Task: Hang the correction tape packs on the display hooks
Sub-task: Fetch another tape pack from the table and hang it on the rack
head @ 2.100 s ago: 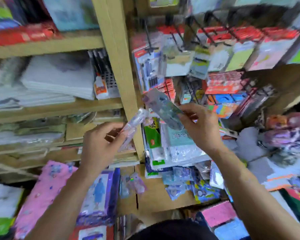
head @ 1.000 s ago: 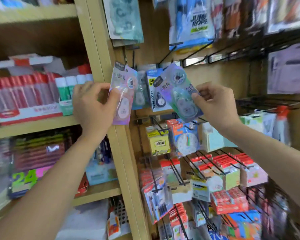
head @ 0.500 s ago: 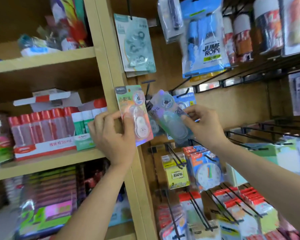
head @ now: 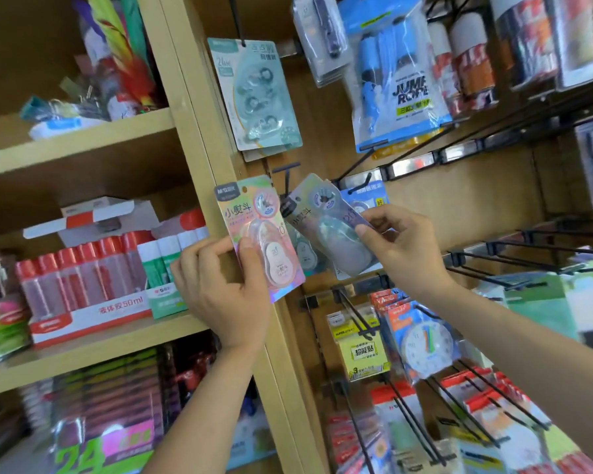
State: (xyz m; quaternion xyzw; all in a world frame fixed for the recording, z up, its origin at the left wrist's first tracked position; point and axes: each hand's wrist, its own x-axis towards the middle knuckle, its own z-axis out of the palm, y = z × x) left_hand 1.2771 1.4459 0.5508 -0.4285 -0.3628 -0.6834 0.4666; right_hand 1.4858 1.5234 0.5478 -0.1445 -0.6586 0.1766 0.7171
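Pink correction tape pack: held nearly upright in front of the wooden upright, its hang hole at the top free of any hook. The left hand pinches its lower left part, thumb on the front and fingers curled behind.

Grey-violet correction tape pack: tilted, top leaning left, just beside the pink pack and overlapping its right edge. The right hand pinches its right side, thumb on the front and the other fingers curled behind. Its upper corner lies at the black display hook; whether the hook passes through the hang hole cannot be told.

Behind the grey-violet pack hang a blue pack and further blister packs, partly hidden by it.

Above, a teal pack hangs from its own hook beside the upright; to its right hangs a blue jump rope pack.

Below the right hand: a yellow sticky-note pack and a toy clock pack on hooks. Bare black hooks project to the right.

Left of the upright, a shelf carries a carton of red-capped glue bottles.
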